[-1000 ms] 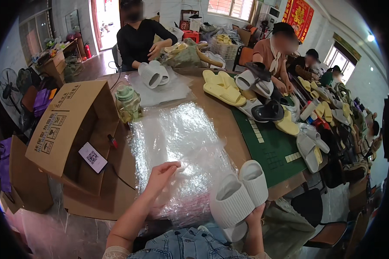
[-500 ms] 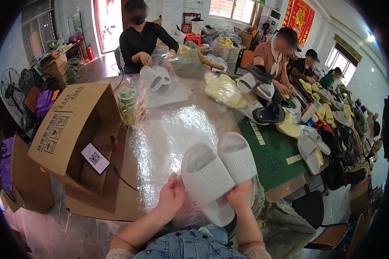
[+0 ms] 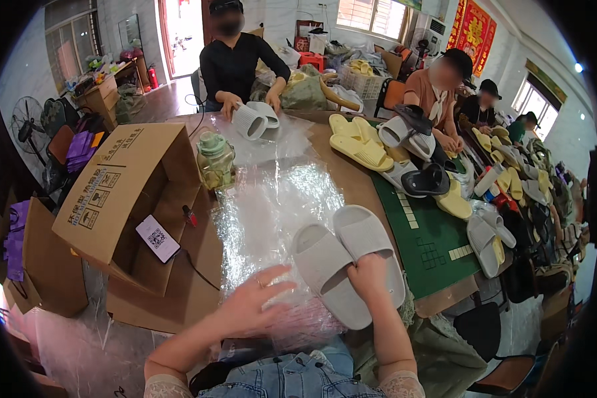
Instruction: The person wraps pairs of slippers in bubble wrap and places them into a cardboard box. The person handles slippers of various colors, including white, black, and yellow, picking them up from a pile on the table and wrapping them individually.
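Note:
A pair of light grey slide slippers [image 3: 325, 255] is held side by side over the near part of the table. My right hand [image 3: 370, 273] grips both at their inner edges, its fingers hooked under the straps. My left hand [image 3: 262, 302], fingers apart and somewhat blurred, hovers left of the slippers and holds nothing. Beneath it lies a stack of clear plastic bags [image 3: 265, 225], with a pinkish edge close to my body.
Left of the bags, an open cardboard box [image 3: 129, 205] holds a phone [image 3: 158, 239]. A glass jar [image 3: 215, 159] stands behind it. Yellow slippers [image 3: 361, 146] and others are heaped right. Across the table, a co-worker [image 3: 245, 66] handles grey slippers [image 3: 255, 121].
My left hand has let go of the slippers and moved left, its fingers spreading. The pair has turned in my right hand. Opposite, the co-worker's hands now rest on the other grey pair.

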`<state>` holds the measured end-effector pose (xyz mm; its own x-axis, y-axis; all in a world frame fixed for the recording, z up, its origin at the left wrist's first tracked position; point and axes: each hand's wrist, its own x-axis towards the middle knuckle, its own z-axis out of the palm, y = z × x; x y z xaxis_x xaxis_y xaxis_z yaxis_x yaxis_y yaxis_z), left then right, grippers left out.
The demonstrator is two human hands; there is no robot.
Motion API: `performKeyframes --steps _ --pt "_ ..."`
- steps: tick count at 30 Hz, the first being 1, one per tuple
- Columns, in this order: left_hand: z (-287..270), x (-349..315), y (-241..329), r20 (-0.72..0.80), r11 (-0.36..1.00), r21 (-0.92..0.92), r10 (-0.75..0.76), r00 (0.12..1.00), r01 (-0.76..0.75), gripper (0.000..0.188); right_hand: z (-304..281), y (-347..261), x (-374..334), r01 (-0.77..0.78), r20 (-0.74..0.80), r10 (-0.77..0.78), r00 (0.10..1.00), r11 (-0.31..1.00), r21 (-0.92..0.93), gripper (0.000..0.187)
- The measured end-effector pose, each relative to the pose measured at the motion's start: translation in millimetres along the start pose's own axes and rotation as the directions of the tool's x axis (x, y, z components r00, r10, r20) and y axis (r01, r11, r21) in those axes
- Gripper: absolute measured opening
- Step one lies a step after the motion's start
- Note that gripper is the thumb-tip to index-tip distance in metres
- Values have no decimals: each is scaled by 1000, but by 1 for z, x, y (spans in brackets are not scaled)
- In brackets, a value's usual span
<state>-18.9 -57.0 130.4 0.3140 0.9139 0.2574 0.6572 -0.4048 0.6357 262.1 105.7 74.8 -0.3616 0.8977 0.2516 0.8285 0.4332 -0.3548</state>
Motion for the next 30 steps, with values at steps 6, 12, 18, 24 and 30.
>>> performKeyframes --steps 6,12,18,24,30 --pt "29 7 -85 37 862 498 -125 992 90 89 -14 39 -39 -116 -105 133 985 981 155 27" --pt "37 44 -63 81 891 417 -232 969 178 101 -37 41 -88 -34 -313 207 927 877 479 36" --pt "41 72 -72 233 792 610 -202 951 19 105 -44 28 -112 27 -294 189 937 799 601 44" --pt "41 77 -84 281 887 451 -251 926 104 103 -50 11 -111 8 -192 134 972 801 598 42" --pt "34 85 -89 319 883 459 -265 910 96 104 -58 -10 -90 25 -164 74 984 846 533 42"
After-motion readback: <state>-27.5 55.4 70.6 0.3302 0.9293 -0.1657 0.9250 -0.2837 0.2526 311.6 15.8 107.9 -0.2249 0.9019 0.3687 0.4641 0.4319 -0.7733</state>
